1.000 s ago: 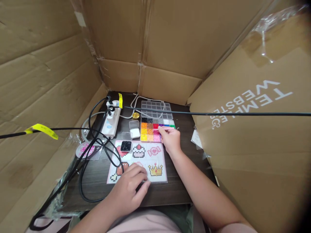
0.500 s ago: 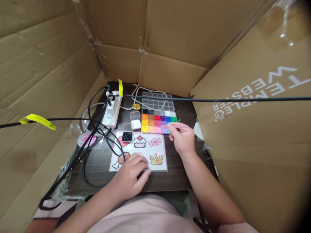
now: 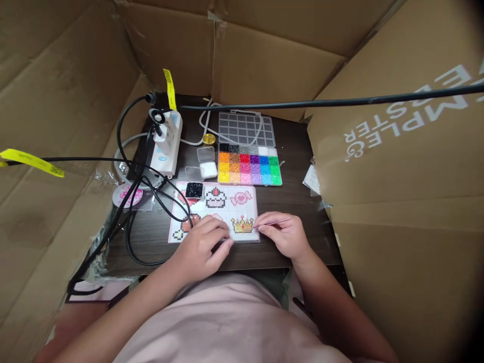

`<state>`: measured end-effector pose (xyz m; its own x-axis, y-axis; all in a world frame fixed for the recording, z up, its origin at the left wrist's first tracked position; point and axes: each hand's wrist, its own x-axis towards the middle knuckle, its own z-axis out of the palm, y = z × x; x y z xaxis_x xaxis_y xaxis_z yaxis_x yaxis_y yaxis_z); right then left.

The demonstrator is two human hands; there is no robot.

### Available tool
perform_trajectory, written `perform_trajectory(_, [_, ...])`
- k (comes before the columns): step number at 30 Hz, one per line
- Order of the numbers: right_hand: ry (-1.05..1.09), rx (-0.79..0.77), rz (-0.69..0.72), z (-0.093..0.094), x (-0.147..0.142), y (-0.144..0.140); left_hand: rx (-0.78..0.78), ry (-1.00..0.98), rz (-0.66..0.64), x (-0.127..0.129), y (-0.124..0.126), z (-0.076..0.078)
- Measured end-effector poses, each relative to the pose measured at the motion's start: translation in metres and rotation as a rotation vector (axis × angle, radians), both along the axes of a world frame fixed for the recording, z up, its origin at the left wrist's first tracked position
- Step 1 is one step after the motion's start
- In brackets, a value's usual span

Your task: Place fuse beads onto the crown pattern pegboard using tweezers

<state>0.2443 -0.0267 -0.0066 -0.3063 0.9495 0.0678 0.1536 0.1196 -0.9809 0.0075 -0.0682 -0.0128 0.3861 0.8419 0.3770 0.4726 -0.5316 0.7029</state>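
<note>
My right hand (image 3: 285, 233) pinches slim pink tweezers (image 3: 275, 222). Their tip is at the right edge of the yellow crown picture (image 3: 242, 225) on a pattern sheet (image 3: 223, 218). Whether a bead is in the tip is too small to tell. My left hand (image 3: 206, 247) lies on the sheet's lower middle, fingers bent and thumb apart, and covers part of a picture. A fine clear grid seems to lie over the sheet near the crown. Beyond the sheet is a compartment box of coloured beads (image 3: 249, 165), with its clear lid (image 3: 247, 128) folded back.
A small box of black beads (image 3: 194, 190) stands on the sheet's upper left. Behind are a box of white beads (image 3: 208, 170) and a gold tin (image 3: 208, 139). Black cables (image 3: 130, 234) loop from a power strip (image 3: 166, 151) on the left. Cardboard walls (image 3: 397, 242) surround the table.
My right hand has moved from over the bead box down to the crown picture, tweezers still in it. My left hand stays on the sheet. The view has tilted slightly.
</note>
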Motion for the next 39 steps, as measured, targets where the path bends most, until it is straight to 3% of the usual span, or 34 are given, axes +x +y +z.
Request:
perform_trajectory(20, [-0.040,-0.022,0.033,0.000,-0.002,0.001,0.003,0.005,-0.005,0.000,0.000,0.000])
perform_trajectory(28, [0.055,-0.087,-0.046,-0.002,-0.001,0.002,-0.019,0.001,-0.013,-0.002,-0.002,-0.001])
perform_trajectory(31, [0.180,-0.129,-0.144,-0.003,-0.003,0.017,-0.030,0.005,-0.004,0.000,-0.002,-0.002])
perform_trajectory(35, [0.300,-0.079,-0.271,0.007,-0.019,0.056,-0.022,0.000,0.048,0.002,-0.001,-0.006])
perform_trajectory(39, [0.179,0.058,-0.390,0.018,-0.044,0.095,-0.016,0.011,0.015,0.001,-0.002,-0.007])
